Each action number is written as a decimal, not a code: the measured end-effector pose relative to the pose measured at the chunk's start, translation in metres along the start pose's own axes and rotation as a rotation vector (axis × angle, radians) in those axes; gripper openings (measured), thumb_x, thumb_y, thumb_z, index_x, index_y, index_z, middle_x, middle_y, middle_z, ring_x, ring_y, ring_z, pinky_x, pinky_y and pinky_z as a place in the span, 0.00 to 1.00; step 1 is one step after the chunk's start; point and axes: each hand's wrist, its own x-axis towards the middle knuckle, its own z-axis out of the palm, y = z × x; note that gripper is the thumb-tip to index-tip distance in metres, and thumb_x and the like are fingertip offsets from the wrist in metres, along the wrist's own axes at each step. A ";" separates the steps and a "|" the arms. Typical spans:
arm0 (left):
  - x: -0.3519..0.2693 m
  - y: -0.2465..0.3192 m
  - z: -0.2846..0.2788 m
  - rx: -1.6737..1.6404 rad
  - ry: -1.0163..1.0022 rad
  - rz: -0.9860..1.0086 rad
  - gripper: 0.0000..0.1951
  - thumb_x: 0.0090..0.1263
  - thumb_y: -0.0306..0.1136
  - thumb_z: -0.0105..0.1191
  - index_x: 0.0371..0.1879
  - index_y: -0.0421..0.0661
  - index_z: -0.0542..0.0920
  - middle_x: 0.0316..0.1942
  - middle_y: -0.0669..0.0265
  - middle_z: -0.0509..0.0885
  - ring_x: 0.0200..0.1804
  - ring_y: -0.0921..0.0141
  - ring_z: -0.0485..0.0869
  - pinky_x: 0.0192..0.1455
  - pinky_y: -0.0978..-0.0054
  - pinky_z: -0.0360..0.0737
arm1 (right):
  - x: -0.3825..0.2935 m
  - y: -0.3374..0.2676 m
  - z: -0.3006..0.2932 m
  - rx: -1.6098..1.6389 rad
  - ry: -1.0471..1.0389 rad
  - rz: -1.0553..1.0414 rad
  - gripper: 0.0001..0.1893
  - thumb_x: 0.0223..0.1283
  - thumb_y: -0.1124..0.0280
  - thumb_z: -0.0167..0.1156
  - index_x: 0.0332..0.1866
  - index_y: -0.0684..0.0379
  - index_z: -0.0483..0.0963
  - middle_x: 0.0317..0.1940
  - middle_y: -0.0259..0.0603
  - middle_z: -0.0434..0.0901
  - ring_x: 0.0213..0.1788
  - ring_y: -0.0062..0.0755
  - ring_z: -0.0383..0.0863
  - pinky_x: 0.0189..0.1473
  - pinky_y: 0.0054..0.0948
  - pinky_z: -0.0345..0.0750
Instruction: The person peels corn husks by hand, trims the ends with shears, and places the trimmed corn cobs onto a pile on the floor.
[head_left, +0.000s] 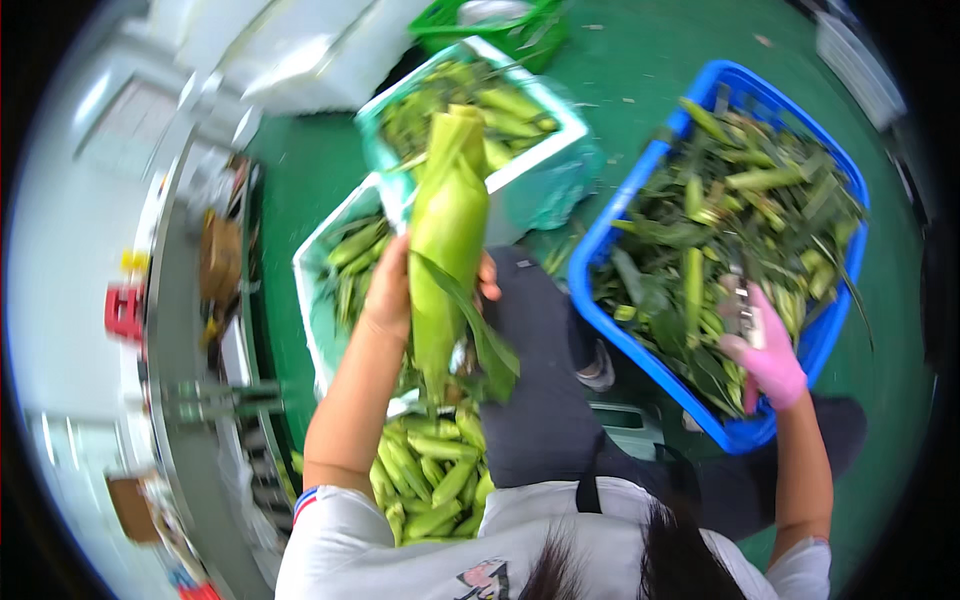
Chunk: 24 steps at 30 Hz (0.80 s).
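A large ear of corn in its green husk (448, 225) stands nearly upright before me, its top end cut blunt. My left hand (391, 289) is closed around it, partly hidden behind it. One long husk leaf (472, 330) hangs off its lower side. On my right, my right hand (776, 364) wears a pink glove and grips metal pruning shears (744, 311). This hand is over a blue plastic basket (739, 435) filled with cut leaves and husk pieces. Whether the blades touch the leaves, I cannot tell.
Two white foam boxes with green liners, one farther off (540, 157) and one nearer (304, 289), hold green ears and leaves. Trimmed corn ears (435, 472) are heaped beside my left thigh. A green basket (517, 41) stands beyond. Left is a long metal table (176, 337).
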 end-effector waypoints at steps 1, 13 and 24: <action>0.017 -0.019 0.019 -0.157 -0.021 -0.118 0.35 0.75 0.58 0.27 0.62 0.37 0.68 0.47 0.44 0.79 0.43 0.53 0.83 0.45 0.59 0.83 | -0.002 0.005 0.000 -0.078 0.006 -0.046 0.38 0.47 0.67 0.67 0.67 0.61 0.62 0.53 0.43 0.72 0.54 0.29 0.70 0.59 0.33 0.68; 0.127 -0.138 0.120 0.428 -0.156 -0.671 0.40 0.58 0.51 0.65 0.64 0.41 0.63 0.43 0.51 0.79 0.37 0.61 0.84 0.32 0.66 0.85 | -0.024 0.026 -0.059 -0.387 0.059 -0.145 0.44 0.42 0.55 0.71 0.65 0.65 0.62 0.56 0.59 0.69 0.60 0.54 0.70 0.63 0.40 0.69; 0.193 -0.122 0.101 0.514 -0.215 -0.902 0.38 0.62 0.48 0.64 0.65 0.42 0.63 0.45 0.55 0.79 0.40 0.63 0.85 0.36 0.67 0.85 | -0.015 0.059 -0.053 0.016 0.228 0.114 0.11 0.53 0.68 0.62 0.36 0.64 0.74 0.23 0.40 0.77 0.20 0.26 0.76 0.25 0.28 0.75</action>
